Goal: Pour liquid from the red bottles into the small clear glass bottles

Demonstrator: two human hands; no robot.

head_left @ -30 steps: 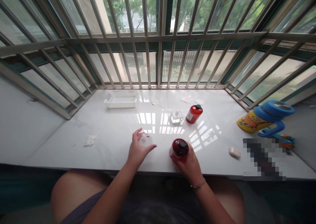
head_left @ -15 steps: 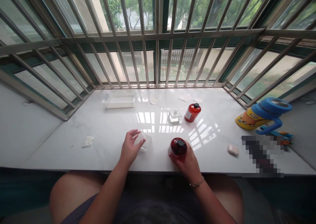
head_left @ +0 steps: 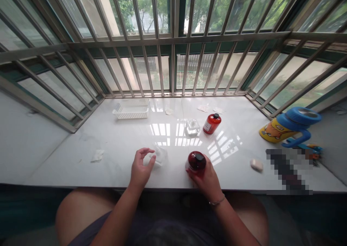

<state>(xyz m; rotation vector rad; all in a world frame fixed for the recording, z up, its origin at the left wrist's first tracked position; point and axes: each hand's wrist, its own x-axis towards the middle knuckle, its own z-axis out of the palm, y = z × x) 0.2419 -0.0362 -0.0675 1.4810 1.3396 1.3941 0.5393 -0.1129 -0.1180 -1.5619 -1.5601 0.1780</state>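
My right hand (head_left: 207,179) is wrapped around a dark red bottle (head_left: 195,162) with a black cap, near the front edge of the counter. Fingers curved and apart, my left hand (head_left: 141,168) is just left of a clear, see-through container (head_left: 160,155), with nothing between thumb and fingers. Whether a fingertip touches that container I cannot tell. Beyond the hands stand a small clear glass jar (head_left: 192,127) and a brighter red bottle (head_left: 212,123) with a black cap and a pale label.
A white perforated basket (head_left: 132,116) stands at the back left. Crumpled tissue (head_left: 98,155) lies at left. On the right are a pinkish soap-like lump (head_left: 256,165), a blue and yellow tumbler (head_left: 284,126) and a blurred-out dark object (head_left: 287,173). Metal bars (head_left: 173,40) line the window.
My left hand has drawn slightly left and down, away from the clear container. My right hand still holds the dark red bottle in nearly the same place.
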